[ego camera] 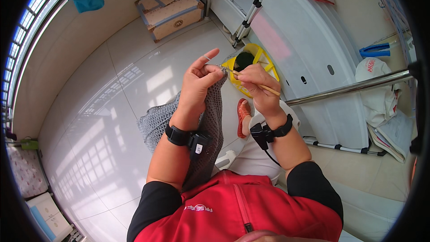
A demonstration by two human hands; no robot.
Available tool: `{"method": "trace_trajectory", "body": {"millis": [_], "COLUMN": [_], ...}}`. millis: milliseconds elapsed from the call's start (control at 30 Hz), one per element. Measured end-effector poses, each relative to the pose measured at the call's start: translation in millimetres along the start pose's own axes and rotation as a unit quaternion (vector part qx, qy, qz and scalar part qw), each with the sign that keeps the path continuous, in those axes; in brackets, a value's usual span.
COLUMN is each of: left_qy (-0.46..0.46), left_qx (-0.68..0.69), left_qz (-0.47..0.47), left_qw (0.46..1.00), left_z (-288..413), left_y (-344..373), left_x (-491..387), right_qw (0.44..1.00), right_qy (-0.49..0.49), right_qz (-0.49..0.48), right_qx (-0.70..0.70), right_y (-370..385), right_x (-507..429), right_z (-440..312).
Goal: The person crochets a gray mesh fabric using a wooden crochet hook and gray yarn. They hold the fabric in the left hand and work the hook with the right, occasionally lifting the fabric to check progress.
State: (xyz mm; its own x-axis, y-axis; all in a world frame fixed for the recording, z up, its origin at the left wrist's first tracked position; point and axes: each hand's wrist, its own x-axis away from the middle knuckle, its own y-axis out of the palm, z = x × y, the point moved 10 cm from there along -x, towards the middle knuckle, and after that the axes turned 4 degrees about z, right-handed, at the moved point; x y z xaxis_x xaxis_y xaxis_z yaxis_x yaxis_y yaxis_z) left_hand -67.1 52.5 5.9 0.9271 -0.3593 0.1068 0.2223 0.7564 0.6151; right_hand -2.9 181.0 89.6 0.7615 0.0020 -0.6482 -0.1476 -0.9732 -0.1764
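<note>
My left hand (200, 79) pinches the upper edge of a grey crocheted piece (213, 107) between thumb and fingers. Its index finger is raised, with a strand of yarn wrapped around it. The mesh fabric hangs below that hand and drapes across my lap. In my right hand (260, 85) is a crochet hook (268, 89) with a wooden handle. Its thin metal end reaches the fabric edge by my left thumb, where fingers and yarn hide the exact stitch. Black straps with small devices circle both wrists.
Beyond my right hand, a yellow-trimmed bag (273, 70) holds a dark ball of yarn (244, 61). A cardboard box (174, 10) sits by the wall. To the right are a metal rail (349, 86) and a large white panel (312, 47). My foot wears a red sandal (242, 117).
</note>
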Motion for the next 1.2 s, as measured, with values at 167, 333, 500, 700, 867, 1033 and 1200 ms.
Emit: {"method": "trace_trajectory", "body": {"millis": [167, 333, 500, 700, 867, 1033, 1200], "left_qy": [-0.008, -0.022, 0.163, 0.361, 0.097, -0.002, -0.022], "left_qx": [0.008, 0.019, -0.199, -0.46, -0.019, 0.01, 0.014], "left_qz": [0.007, -0.002, 0.035, 0.096, 0.048, -0.012, -0.003], "left_qw": [1.0, 1.0, 0.966, 0.806, 0.994, 1.0, 1.0], "left_z": [-3.6, -8.9, 18.6, 38.5, -0.7, -8.4, -10.5], "left_y": [-7.9, -7.4, 2.4, 30.5, 6.9, 5.0, -7.5], "left_x": [-4.7, -7.1, 2.6, 30.4, 3.7, 0.7, -3.8], "right_qw": [0.997, 0.999, 0.891, 0.725, 0.745, 0.933, 0.995], "right_qy": [-0.045, 0.04, 0.281, 0.379, 0.354, 0.212, 0.068], "right_qz": [-0.028, -0.009, 0.122, 0.195, 0.172, 0.09, -0.009], "right_qx": [0.06, -0.027, -0.335, -0.542, -0.539, -0.276, -0.075], "right_y": [-1.1, -5.4, 2.9, 38.5, 33.4, 2.8, -10.3], "right_x": [0.9, 4.5, 28.8, 45.3, 38.1, 19.1, 8.0], "right_z": [-12.8, 4.5, 60.0, 94.3, 88.9, 54.7, 21.8]}}
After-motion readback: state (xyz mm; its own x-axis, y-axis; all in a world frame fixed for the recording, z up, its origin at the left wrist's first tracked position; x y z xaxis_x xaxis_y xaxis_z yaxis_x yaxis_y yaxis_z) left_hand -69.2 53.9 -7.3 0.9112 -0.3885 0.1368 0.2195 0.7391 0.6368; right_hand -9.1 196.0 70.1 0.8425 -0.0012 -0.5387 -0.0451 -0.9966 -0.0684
